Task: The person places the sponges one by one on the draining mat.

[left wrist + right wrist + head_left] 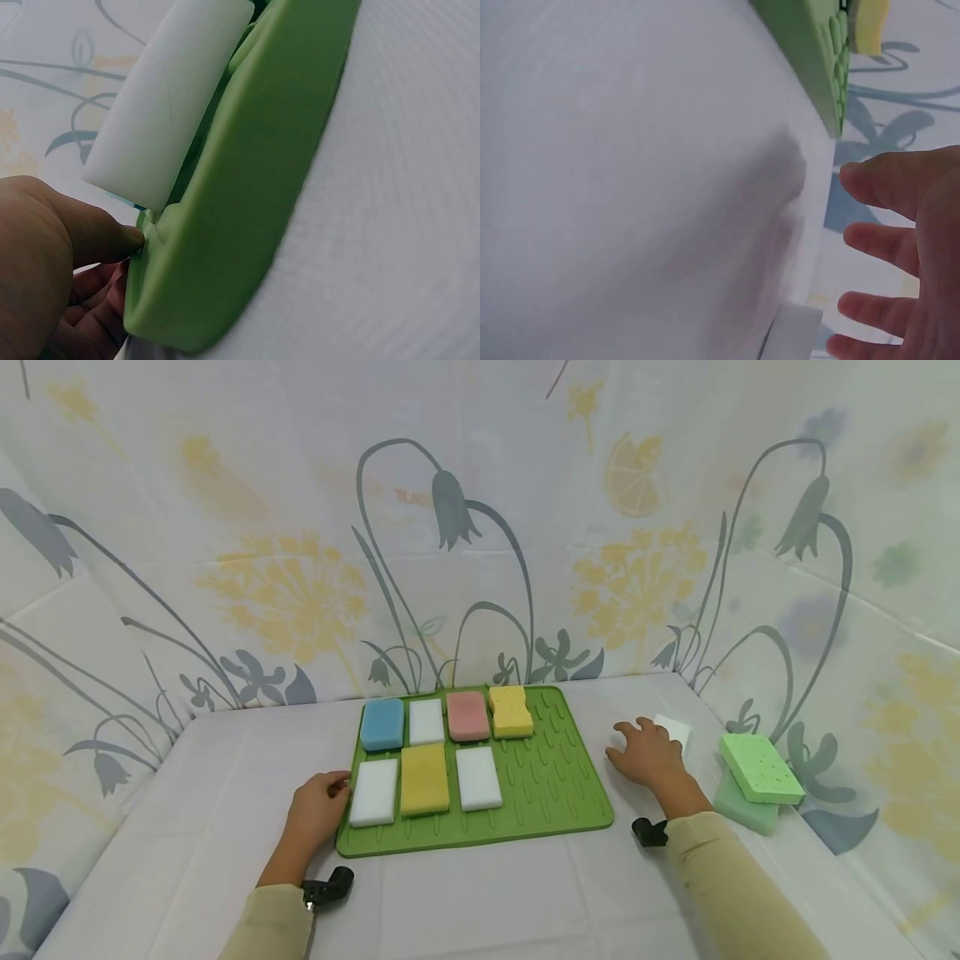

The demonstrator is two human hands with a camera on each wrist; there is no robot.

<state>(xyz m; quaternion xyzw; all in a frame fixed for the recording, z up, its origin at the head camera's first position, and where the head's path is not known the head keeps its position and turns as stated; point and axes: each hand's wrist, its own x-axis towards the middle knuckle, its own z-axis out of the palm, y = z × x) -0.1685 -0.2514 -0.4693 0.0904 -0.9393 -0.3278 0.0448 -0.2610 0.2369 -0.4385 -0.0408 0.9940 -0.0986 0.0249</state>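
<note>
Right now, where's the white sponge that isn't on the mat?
In the head view, that white sponge lies on the table at the right, partly hidden by the right hand, between the green mat and the two stacked green sponges.

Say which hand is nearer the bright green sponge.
Right. The right hand is left of the bright green sponge; the left hand is much farther left, pinching the green mat.

White cloth-covered table [510, 902] before me: green mat [551, 777], white block [677, 729] to my right, pale green sponge [738, 806] farther right.
</note>
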